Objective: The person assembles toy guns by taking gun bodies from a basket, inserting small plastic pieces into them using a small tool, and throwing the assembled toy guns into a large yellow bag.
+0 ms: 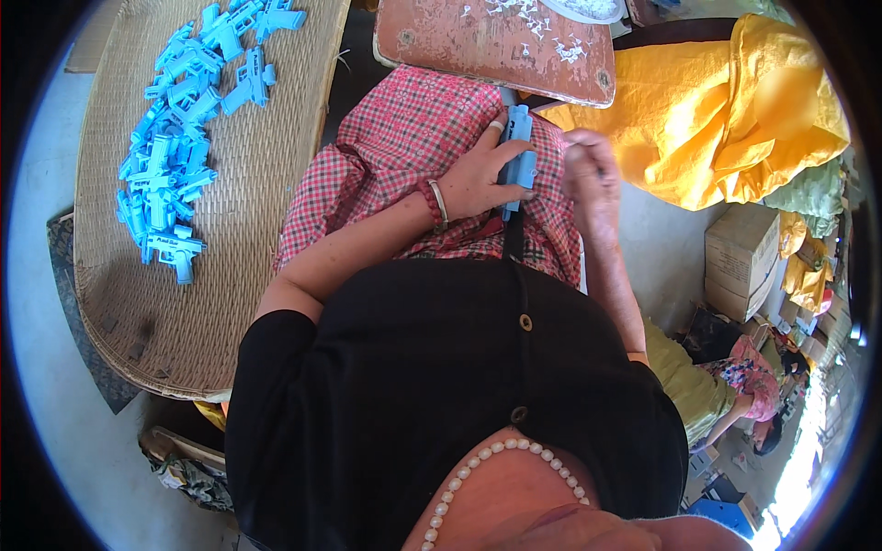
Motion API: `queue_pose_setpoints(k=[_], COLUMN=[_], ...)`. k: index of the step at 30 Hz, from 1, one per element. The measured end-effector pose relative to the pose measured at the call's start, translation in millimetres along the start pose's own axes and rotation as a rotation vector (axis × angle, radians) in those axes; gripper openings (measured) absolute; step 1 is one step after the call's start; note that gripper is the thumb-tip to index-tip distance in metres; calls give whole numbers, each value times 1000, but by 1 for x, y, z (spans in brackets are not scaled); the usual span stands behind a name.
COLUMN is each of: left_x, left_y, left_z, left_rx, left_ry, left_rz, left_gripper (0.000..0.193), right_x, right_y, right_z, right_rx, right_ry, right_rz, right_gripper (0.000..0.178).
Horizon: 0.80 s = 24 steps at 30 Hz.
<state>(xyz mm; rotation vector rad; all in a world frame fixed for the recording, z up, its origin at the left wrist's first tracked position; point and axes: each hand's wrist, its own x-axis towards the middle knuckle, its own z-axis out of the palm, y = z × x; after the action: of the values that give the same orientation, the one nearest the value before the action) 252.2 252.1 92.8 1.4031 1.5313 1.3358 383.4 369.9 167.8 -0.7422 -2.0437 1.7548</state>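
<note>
Blue plastic is held in the left hand (473, 174): one toy gun (520, 163) is kept above the lap, over a pink checked cloth (404, 124), between the thumb and the fingers. A white band is worn on one finger, and red beads (429, 204) are worn on the wrist. The right hand (593, 174) is held just beside the toy, apart from it, with its fingers curled in. It cannot be told if something small is pinched there.

On the left, a heap of blue toy guns (165, 174) is spread along a big woven tray (248, 266). Past the lap, little white bits (524, 18) are scattered on a worn reddish-brown board (441, 46), and more are held in a white bowl (588, 9). On the right, a big yellow sack (661, 138) and a cardboard box (735, 257) are seen. Farther back, another person (758, 386) is seen.
</note>
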Motion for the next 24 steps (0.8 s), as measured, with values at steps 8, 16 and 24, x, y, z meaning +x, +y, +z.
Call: queue_pose_setpoints(k=[8, 16, 24], left_x=[2, 3, 1], left_y=[8, 11, 5], left_z=[4, 7, 5], left_rx=[88, 108, 211], left_ry=[43, 47, 97], left_rz=[-120, -186, -157], left_gripper=[68, 67, 67], right_x=[16, 22, 38], right_y=[-21, -4, -8], right_z=[9, 21, 34], right_rx=[651, 626, 503], right_ry=[230, 224, 149], right_rz=[-226, -247, -159], right_gripper=[15, 9, 10])
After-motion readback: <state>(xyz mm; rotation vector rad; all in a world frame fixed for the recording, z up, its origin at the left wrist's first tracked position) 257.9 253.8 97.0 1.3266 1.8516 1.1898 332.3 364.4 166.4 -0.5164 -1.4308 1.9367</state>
